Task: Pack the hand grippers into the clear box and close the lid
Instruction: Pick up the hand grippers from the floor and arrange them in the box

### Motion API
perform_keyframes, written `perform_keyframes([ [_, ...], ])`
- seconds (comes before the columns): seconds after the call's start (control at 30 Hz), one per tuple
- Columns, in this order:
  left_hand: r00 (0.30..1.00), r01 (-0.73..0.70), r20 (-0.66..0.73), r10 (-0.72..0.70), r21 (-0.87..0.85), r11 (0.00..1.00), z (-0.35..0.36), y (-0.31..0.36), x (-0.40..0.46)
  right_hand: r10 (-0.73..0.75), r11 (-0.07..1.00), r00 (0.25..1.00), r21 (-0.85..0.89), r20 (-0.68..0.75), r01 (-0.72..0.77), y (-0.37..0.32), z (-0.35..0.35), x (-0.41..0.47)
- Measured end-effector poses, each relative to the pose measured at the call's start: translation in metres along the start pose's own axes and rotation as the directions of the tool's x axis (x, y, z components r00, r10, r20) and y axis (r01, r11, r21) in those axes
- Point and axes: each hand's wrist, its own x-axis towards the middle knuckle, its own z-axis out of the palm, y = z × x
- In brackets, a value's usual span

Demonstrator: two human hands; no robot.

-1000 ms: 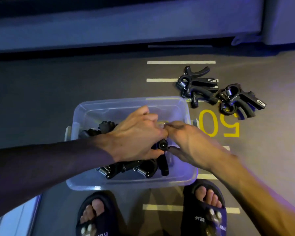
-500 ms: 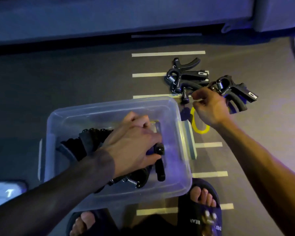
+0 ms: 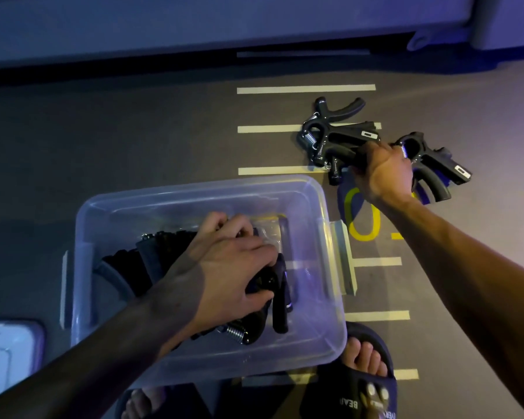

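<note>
A clear plastic box (image 3: 330, 297) stands open on the floor in front of my feet. Several black hand grippers (image 3: 124, 267) lie inside it. My left hand (image 3: 224, 267) is down in the box, its fingers curled around one black hand gripper (image 3: 280, 300). To the upper right, a pile of black hand grippers (image 3: 330, 137) lies on the floor. My right hand (image 3: 381, 173) reaches into this pile and grips the handle of one. Another hand gripper (image 3: 436, 167) lies just right of that hand.
A pale lid (image 3: 9, 355) lies at the lower left beside the box. My feet in dark slippers (image 3: 357, 388) stand right below the box. White stripes and a yellow number (image 3: 360, 219) mark the grey floor. A dark ledge runs along the far wall.
My right hand has left the box and reached up right to the pile on the floor, closing on a gripper. My left hand stays in the box on its gripper.
</note>
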Motion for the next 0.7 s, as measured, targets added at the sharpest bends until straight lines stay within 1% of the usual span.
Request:
perform_keyframes([
  [0.07,1.000,0.001,0.005,-0.001,0.000,1.000,-0.001,0.003,0.000,-0.038,0.999,0.998,0.010,-0.050,0.038,0.001,-0.001,-0.002],
  [0.13,1.000,-0.004,0.005,0.004,-0.002,1.000,-0.001,0.004,0.000,-0.035,0.997,0.996,0.059,-0.081,0.040,-0.001,-0.003,-0.005],
  [0.2,1.000,-0.017,0.009,0.017,0.005,1.000,-0.002,0.004,0.000,-0.002,0.983,0.994,0.182,-0.111,0.023,-0.003,-0.007,-0.009],
  [0.27,1.000,-0.025,0.005,0.025,0.018,1.000,-0.003,0.005,-0.001,0.028,0.935,0.991,0.355,-0.132,0.021,-0.010,-0.016,-0.013],
  [0.33,1.000,-0.020,-0.004,0.021,0.030,0.999,-0.004,0.006,-0.003,0.028,0.868,0.987,0.493,-0.161,0.056,-0.016,-0.028,-0.017],
  [0.37,1.000,-0.016,-0.003,0.016,0.043,0.999,-0.005,0.007,-0.003,0.017,0.848,0.984,0.524,-0.177,0.080,-0.021,-0.036,-0.021],
  [0.43,1.000,-0.015,0.023,0.014,0.079,0.997,-0.005,0.008,-0.003,-0.019,0.848,0.975,0.513,-0.219,0.132,-0.031,-0.052,-0.031],
  [0.5,0.998,-0.025,0.055,0.019,0.106,0.994,-0.005,0.010,-0.001,-0.062,0.875,0.961,0.448,-0.268,0.182,-0.038,-0.068,-0.043],
  [0.57,0.998,-0.036,0.058,0.029,0.119,0.992,-0.004,0.013,0.002,-0.093,0.891,0.946,0.398,-0.311,0.218,-0.044,-0.086,-0.057],
  [0.63,0.998,-0.031,0.053,0.026,0.102,0.994,-0.005,0.016,0.006,-0.096,0.873,0.923,0.413,-0.373,0.258,-0.050,-0.110,-0.078],
  [0.7,0.998,0.000,0.067,-0.006,0.083,0.997,-0.005,0.019,0.006,-0.102,0.854,0.889,0.419,-0.446,0.308,-0.059,-0.137,-0.106],
])
